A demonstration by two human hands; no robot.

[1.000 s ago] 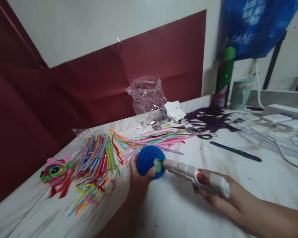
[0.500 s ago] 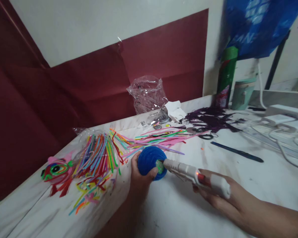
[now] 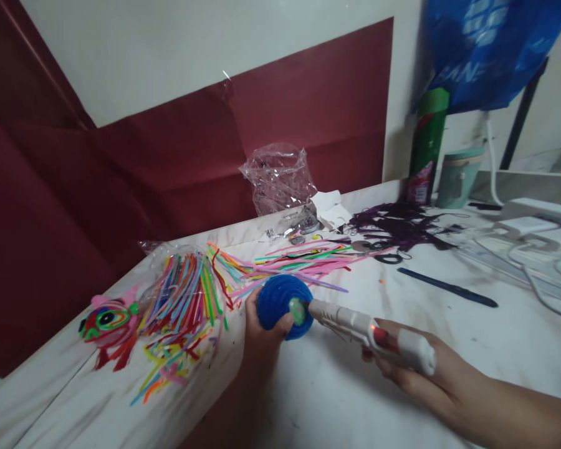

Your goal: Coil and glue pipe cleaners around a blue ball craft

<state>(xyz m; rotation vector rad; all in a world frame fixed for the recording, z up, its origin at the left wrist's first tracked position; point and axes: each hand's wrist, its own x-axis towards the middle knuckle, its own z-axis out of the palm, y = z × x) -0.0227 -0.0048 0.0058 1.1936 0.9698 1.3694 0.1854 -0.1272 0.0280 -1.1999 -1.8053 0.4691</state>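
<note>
My left hand (image 3: 266, 327) is closed around a blue ball (image 3: 280, 299) wound with fuzzy strands, its thumb on the near side. A pale green bare patch (image 3: 298, 310) shows on the ball's right side. In my right hand (image 3: 411, 368) is a white glue gun (image 3: 346, 321) with a small orange light. Its nozzle points left and meets or nearly meets the ball's right edge by the patch; whether they touch I cannot tell. Behind the ball lie loose pipe cleaners (image 3: 303, 259) in pink, green and purple.
A pink pipe-cleaner figure (image 3: 110, 330) stands at left, beside a bagged bundle of pipe cleaners (image 3: 182, 290) and colourful offcuts (image 3: 168, 365). Dark purple strands (image 3: 397, 224), a dark blue strip (image 3: 449, 287), a green can (image 3: 427, 146) and white chargers with cables (image 3: 537, 227) are at right.
The ball has shifted very slightly left with my left hand, and more of its pale green patch shows beside the nozzle. My right hand holds the glue gun nearly still.
</note>
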